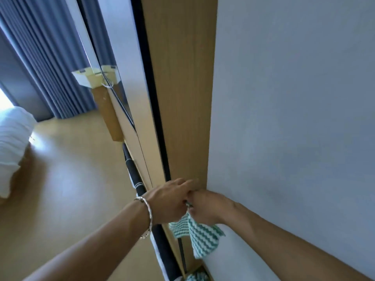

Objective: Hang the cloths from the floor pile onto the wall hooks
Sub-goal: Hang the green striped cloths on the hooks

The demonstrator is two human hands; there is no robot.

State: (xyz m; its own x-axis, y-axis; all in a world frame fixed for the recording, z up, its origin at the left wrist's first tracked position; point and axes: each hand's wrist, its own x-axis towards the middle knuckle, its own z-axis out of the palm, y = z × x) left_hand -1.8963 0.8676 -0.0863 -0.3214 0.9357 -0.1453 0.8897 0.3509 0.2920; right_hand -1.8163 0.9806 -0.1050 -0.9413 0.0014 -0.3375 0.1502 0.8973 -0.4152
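A green-and-white zigzag cloth (203, 238) is held near, at the corner where the wood panel (182, 98) meets the wall (294, 118), with its lower part hanging loose. Its top is clenched in the right grip (205, 207), the fingers curled round the fabric. The left grip (170, 199), with a bracelet (147, 211) on the wrist, is pressed against the right one, fingers bent. Whether fabric is pinched there cannot be told. A second cloth (195, 277) is seen below, at the panel's foot. A black pole (132, 171) is seen just left of the panel, and a curtain (50, 67) far left.
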